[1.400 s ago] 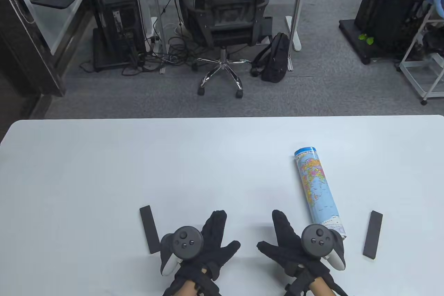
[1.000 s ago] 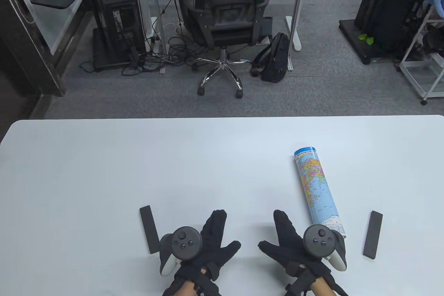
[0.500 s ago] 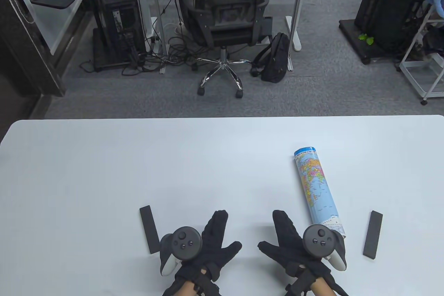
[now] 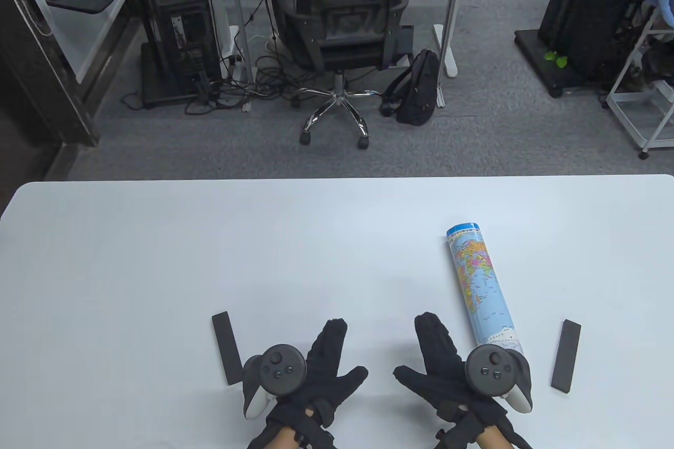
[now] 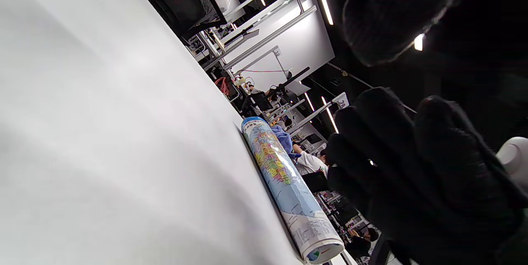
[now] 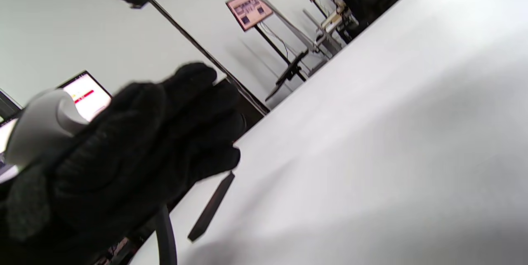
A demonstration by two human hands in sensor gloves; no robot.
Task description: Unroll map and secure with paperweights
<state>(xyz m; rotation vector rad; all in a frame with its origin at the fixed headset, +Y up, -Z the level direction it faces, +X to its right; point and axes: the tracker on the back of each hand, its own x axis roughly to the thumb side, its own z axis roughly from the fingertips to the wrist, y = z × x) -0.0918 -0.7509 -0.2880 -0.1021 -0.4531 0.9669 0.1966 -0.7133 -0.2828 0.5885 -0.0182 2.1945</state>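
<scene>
The rolled map (image 4: 482,285) lies on the white table (image 4: 210,249) at the right, running from far to near. It also shows in the left wrist view (image 5: 284,182). Two flat black bar paperweights lie on the table: one (image 4: 226,346) left of my left hand, which also shows in the right wrist view (image 6: 210,207), and one (image 4: 566,356) right of the map. My left hand (image 4: 326,365) and right hand (image 4: 434,359) lie spread, palm down, at the near edge and hold nothing. The right hand's tracker hides the map's near end.
Beyond the table's far edge (image 4: 337,179) are an office chair (image 4: 342,22), a black backpack (image 4: 418,88) and computer stands on grey carpet.
My right hand has shifted slightly to the right, toward the map's near end. The left hand, the map and both paperweights have not moved.
</scene>
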